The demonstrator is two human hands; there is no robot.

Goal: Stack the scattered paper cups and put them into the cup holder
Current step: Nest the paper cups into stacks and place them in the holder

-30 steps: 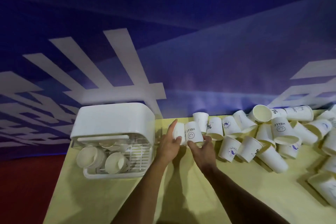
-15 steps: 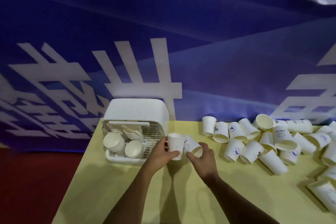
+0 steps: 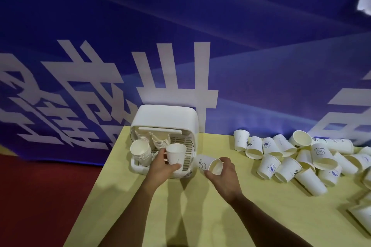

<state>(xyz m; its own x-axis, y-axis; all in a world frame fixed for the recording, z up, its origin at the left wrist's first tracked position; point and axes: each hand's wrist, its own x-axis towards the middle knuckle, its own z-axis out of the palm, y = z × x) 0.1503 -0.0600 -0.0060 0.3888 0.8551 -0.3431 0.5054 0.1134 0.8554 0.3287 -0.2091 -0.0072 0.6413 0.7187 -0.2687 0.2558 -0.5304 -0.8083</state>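
Holding one cup per hand at frame centre, by the cup holder (image 3: 166,118).
Left hand (image 3: 160,170) grips an upright cup (image 3: 175,154) before the holder's open front; right hand (image 3: 225,174) curls round a tipped cup (image 3: 207,163) beside it. Loose cups (image 3: 269,166) lie scattered at right on the table (image 3: 200,218).

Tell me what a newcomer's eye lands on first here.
The huge blue banner with white characters fills the background. On the yellow table, a heap of scattered paper cups sprawls to the right. At centre, the left hand has its grip on an upright white cup before the white cup holder, while the right hand holds a tilted HELLO cup beside it.
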